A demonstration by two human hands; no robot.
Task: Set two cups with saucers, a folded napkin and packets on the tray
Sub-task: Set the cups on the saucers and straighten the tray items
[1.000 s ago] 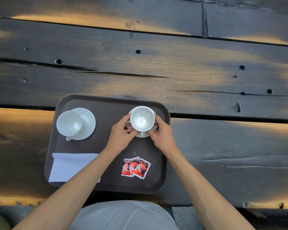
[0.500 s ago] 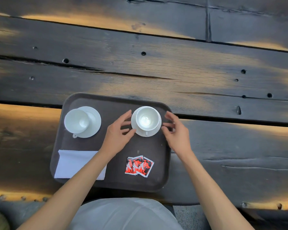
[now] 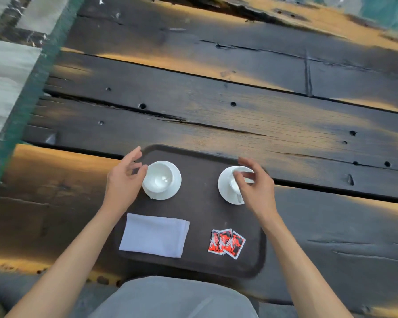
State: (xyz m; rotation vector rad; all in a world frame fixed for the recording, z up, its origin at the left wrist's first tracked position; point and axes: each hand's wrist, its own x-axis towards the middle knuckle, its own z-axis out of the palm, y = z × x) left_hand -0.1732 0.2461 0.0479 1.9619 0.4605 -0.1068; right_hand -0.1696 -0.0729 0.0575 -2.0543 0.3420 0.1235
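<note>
On the dark wooden tabletop the brown tray carries everything. The left cup stands on its saucer at the far left of the tray, and the right cup stands on its saucer at the far right. The folded napkin lies near left, and the red packets lie near right, overlapping each other. Your left hand is open, fingers spread, just beside the left cup. Your right hand is also open with curled fingers over the right cup; I cannot tell if it touches the rim.
</note>
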